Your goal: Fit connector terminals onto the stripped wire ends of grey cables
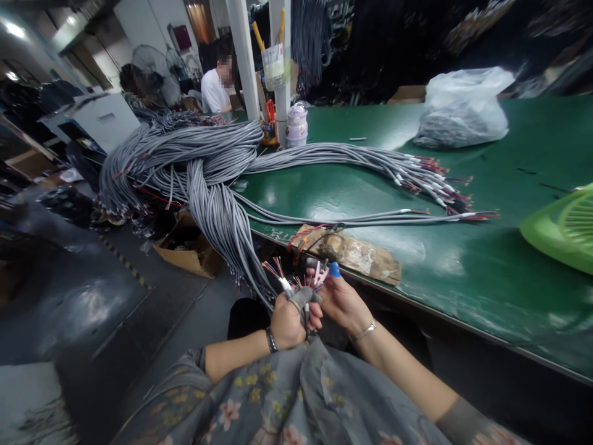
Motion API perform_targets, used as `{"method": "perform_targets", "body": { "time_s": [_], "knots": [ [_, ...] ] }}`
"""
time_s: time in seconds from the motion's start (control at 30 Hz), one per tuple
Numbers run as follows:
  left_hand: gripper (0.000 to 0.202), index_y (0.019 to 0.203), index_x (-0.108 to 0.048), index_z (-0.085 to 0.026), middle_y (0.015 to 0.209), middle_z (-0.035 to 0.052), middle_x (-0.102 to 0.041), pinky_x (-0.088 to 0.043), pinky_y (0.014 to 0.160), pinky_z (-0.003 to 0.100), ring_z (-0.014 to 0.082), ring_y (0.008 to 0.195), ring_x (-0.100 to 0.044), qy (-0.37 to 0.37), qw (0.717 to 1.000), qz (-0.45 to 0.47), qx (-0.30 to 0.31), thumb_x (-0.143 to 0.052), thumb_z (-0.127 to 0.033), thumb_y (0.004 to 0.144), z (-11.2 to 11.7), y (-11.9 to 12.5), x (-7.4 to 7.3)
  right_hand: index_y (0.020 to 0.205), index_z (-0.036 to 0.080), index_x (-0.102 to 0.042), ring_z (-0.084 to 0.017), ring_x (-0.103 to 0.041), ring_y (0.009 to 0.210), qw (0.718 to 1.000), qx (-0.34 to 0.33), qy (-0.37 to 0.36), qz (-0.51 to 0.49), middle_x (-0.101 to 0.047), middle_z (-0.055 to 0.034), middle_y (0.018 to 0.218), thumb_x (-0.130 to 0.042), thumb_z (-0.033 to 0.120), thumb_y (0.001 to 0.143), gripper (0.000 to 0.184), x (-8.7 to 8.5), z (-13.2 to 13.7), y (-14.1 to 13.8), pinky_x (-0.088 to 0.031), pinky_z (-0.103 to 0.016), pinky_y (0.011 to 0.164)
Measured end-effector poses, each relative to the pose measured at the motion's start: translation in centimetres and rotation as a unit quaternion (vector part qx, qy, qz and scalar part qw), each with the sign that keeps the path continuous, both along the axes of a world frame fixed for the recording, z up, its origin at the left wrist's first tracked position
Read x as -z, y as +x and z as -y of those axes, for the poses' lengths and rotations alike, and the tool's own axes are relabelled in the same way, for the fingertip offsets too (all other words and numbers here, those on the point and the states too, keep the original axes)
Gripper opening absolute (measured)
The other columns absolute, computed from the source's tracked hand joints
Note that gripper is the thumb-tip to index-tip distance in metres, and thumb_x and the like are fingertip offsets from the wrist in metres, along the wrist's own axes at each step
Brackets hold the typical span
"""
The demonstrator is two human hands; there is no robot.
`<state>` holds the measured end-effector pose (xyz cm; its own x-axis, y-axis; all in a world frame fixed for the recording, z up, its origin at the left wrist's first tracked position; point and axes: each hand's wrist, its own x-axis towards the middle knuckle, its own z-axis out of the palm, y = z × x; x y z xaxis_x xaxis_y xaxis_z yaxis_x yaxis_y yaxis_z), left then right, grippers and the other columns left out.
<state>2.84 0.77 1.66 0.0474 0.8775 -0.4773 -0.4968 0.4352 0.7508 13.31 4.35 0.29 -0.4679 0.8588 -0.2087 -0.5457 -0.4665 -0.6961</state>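
My left hand (287,321) is closed around the end of a grey cable, its thumb wrapped in a grey finger cover. Fanned-out coloured wires (274,267) stick up from a white-sleeved cable end (285,285) beside that thumb. Facing it, my right hand (345,304) has a blue cap on one digit, and its fingers are pinched together. A small pinkish piece (319,273) and thin coloured wires show at those fingertips; exactly what they grip is too small to tell. From the big bundle, grey cables (225,219) hang over the table edge toward my left hand.
On the green table (463,266) lie more grey cables (343,154) with stripped ends and a taped cardboard piece (365,254). A plastic bag (463,108), a green basket (565,225) and a purple bottle (297,127) stand there. A co-worker (215,89) sits behind; a carton (188,247) is on the floor.
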Motion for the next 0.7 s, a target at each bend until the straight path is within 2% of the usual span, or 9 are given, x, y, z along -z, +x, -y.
{"method": "perform_targets", "body": {
  "time_s": [0.07, 0.13, 0.23, 0.33, 0.43, 0.53, 0.7],
  "knots": [
    [0.044, 0.057, -0.052, -0.015, 0.040, -0.0003, -0.052, -0.020, 0.032, 0.018, 0.0095, 0.032, -0.048, -0.006, 1.000, -0.003, 0.001, -0.071, -0.055, 0.057, -0.1, 0.1, 0.1, 0.089, 0.023, -0.061, -0.016, -0.049, 0.036, 0.998, -0.048, -0.031, -0.027, -0.055, 0.0051, 0.050, -0.058, 0.067, 0.070, 0.048, 0.0, -0.1, 0.0, -0.044, -0.032, 0.044],
    [0.044, 0.059, -0.053, -0.015, 0.041, 0.0003, -0.053, -0.020, 0.032, 0.018, 0.0116, 0.035, -0.051, -0.017, 1.000, -0.005, 0.001, -0.071, -0.055, 0.056, -0.2, 0.2, 0.2, 0.089, 0.024, -0.059, -0.015, -0.048, 0.034, 0.995, -0.065, -0.054, -0.044, -0.056, 0.0060, 0.052, -0.058, 0.068, 0.069, 0.048, 0.2, -0.1, -0.1, -0.043, -0.031, 0.041],
    [0.045, 0.060, -0.053, -0.015, 0.042, 0.0005, -0.054, -0.021, 0.032, 0.019, 0.0120, 0.035, -0.052, -0.027, 1.000, -0.007, 0.001, -0.073, -0.054, 0.053, -0.3, 0.2, 0.4, 0.086, 0.024, -0.060, -0.015, -0.050, 0.037, 0.997, -0.019, -0.065, -0.042, -0.059, 0.0047, 0.058, -0.062, 0.065, 0.068, 0.044, 0.7, -0.3, -0.2, -0.045, -0.031, 0.043],
    [0.043, 0.059, -0.053, -0.015, 0.041, -0.0004, -0.053, -0.022, 0.032, 0.019, 0.0104, 0.032, -0.049, -0.031, 0.999, -0.013, 0.008, -0.073, -0.053, 0.055, -0.1, 0.1, 0.5, 0.078, 0.024, -0.063, -0.017, -0.057, 0.051, 0.995, 0.052, -0.081, -0.032, -0.062, 0.0019, 0.062, -0.069, 0.060, 0.064, 0.040, 1.0, -0.6, -0.4, -0.048, -0.031, 0.051],
    [0.041, 0.059, -0.052, -0.016, 0.041, -0.0010, -0.053, -0.022, 0.032, 0.019, 0.0101, 0.031, -0.048, -0.030, 0.999, -0.017, 0.018, -0.072, -0.052, 0.057, 0.0, 0.1, 0.7, 0.071, 0.025, -0.063, -0.020, -0.061, 0.064, 0.991, 0.086, -0.101, -0.030, -0.065, -0.0002, 0.067, -0.074, 0.058, 0.060, 0.036, 1.0, -0.7, -0.5, -0.050, -0.032, 0.056],
    [0.044, 0.058, -0.051, -0.016, 0.040, -0.0009, -0.053, -0.022, 0.031, 0.019, 0.0099, 0.030, -0.047, -0.019, 0.999, -0.017, 0.027, -0.073, -0.054, 0.054, 0.1, -0.1, 0.8, 0.070, 0.025, -0.063, -0.020, -0.060, 0.065, 0.992, 0.084, -0.092, -0.034, -0.066, -0.0010, 0.071, -0.070, 0.060, 0.064, 0.036, 1.0, -0.6, -0.5, -0.050, -0.031, 0.055],
    [0.048, 0.058, -0.053, -0.015, 0.038, -0.0005, -0.052, -0.021, 0.031, 0.019, 0.0087, 0.028, -0.044, 0.007, 0.999, -0.022, 0.045, -0.070, -0.059, 0.054, 0.4, -0.5, 0.9, 0.081, 0.022, -0.065, -0.014, -0.055, 0.057, 0.996, 0.040, -0.052, -0.058, -0.065, -0.0008, 0.072, -0.062, 0.067, 0.068, 0.048, 1.4, 0.0, 0.2, -0.046, -0.027, 0.052]
  ]
}}
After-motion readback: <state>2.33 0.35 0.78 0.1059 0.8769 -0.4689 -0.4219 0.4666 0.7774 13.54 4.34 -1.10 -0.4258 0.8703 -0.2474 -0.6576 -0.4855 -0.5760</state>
